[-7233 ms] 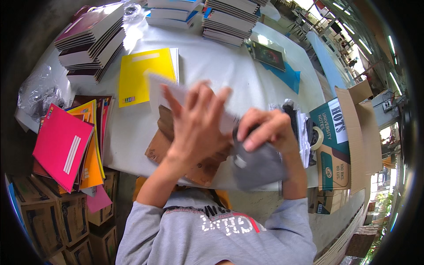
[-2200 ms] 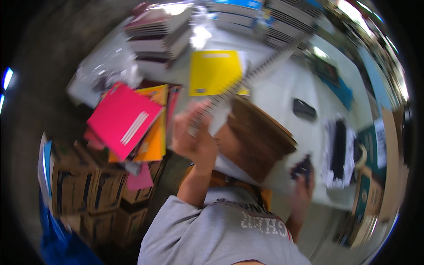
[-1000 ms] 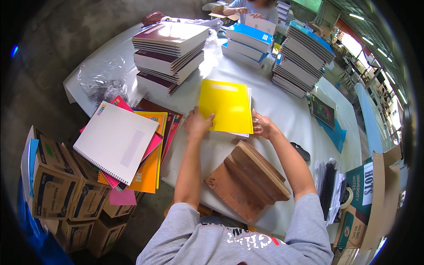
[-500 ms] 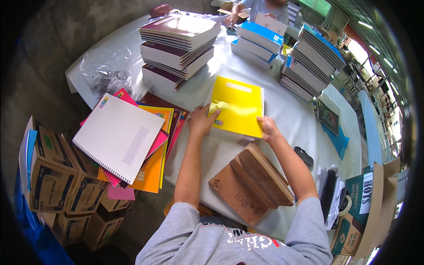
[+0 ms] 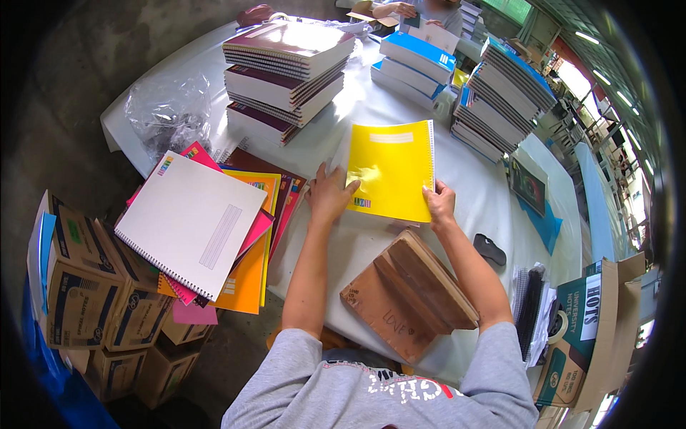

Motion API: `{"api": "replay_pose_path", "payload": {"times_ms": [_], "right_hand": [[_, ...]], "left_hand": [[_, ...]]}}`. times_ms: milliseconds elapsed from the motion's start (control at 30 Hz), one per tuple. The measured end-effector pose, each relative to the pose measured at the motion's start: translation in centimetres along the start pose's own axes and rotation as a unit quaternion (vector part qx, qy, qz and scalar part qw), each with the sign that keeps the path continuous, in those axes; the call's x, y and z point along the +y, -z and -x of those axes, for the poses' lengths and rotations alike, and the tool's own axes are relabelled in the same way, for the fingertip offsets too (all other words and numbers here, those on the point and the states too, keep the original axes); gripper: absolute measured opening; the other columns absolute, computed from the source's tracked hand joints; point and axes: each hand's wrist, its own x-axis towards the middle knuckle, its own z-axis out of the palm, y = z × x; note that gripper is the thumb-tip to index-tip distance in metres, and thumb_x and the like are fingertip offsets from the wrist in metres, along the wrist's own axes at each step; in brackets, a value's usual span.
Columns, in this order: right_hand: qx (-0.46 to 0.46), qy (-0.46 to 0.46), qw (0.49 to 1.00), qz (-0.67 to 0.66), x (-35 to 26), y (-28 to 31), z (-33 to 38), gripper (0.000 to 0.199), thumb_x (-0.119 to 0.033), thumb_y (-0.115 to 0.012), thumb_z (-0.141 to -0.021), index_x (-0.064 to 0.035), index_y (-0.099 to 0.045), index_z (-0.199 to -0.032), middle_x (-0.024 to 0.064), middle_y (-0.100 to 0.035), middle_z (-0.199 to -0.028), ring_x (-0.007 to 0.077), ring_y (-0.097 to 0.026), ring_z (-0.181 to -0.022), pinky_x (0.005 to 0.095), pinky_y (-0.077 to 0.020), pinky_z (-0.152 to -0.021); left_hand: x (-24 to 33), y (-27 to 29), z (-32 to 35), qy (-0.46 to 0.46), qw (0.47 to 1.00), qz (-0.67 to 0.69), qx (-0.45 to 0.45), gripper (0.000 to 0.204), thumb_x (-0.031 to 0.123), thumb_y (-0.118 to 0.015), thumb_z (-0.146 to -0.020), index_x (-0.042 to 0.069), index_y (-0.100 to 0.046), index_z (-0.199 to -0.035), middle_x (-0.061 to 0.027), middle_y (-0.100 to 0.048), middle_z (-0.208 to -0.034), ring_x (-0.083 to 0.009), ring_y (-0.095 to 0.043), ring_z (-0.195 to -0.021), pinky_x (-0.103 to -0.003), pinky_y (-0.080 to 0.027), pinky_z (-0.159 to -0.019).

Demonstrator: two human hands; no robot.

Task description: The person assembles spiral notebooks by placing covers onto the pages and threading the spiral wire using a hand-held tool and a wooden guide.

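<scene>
A yellow spiral notebook (image 5: pixel 393 168) lies near the middle of the table, its coil along the right side. My right hand (image 5: pixel 441 204) grips its lower right corner, thumb on the cover edge. At the lower left edge is my left hand (image 5: pixel 331 194), its fingers apart and its thumb tip touching the notebook's side. Nearer to me, a brown wooden stand (image 5: pixel 407 300) with stepped boards sits between my forearms. Left of my left hand is a fanned pile of notebooks with a white notebook (image 5: pixel 193 222) on top.
Stacks of maroon notebooks (image 5: pixel 289 43) and blue notebooks (image 5: pixel 421 53) stand farther back. Cardboard boxes (image 5: pixel 78 286) are piled at left, and an open carton (image 5: pixel 572 357) is at right. A black computer mouse (image 5: pixel 490 250) lies beside my right forearm. Across the table is another person (image 5: pixel 436 18).
The yellow notebook has turned slightly and shifted right, so its sides stand straighter. My left fingers have spread away from its edge. The other person's hand now holds a small dark item.
</scene>
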Motion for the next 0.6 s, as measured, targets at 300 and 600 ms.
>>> {"api": "replay_pose_path", "payload": {"times_ms": [300, 600], "right_hand": [[-0.01, 0.015, 1.0, -0.021, 1.3, 0.4, -0.2, 0.023, -0.001, -0.056, -0.085, 0.0064, -0.058, -0.107, 0.0092, -0.065, -0.095, 0.0132, -0.061, -0.08, 0.0253, -0.0492, -0.071], [-0.102, -0.061, 0.97, -0.21, 0.3, 1.3, -0.4, 0.028, -0.001, -0.059, -0.084, 0.005, -0.056, -0.111, 0.0102, -0.065, -0.097, 0.018, -0.063, -0.083, 0.0285, -0.0514, -0.075]], "left_hand": [[2.5, -1.2, 0.9, -0.061, 0.995, -0.034, 0.07, 0.065, 0.039, -0.069, -0.073, 0.012, -0.048, -0.128, -0.0087, -0.042, -0.136, -0.0289, -0.036, -0.126, -0.066, -0.026, -0.092], [2.7, 2.0, -3.8, 0.077, 0.869, 0.399, -0.283, 0.063, 0.026, -0.064, -0.083, 0.008, -0.033, -0.135, -0.0159, -0.058, -0.112, -0.0259, -0.065, -0.088, -0.038, -0.056, -0.069]]}}
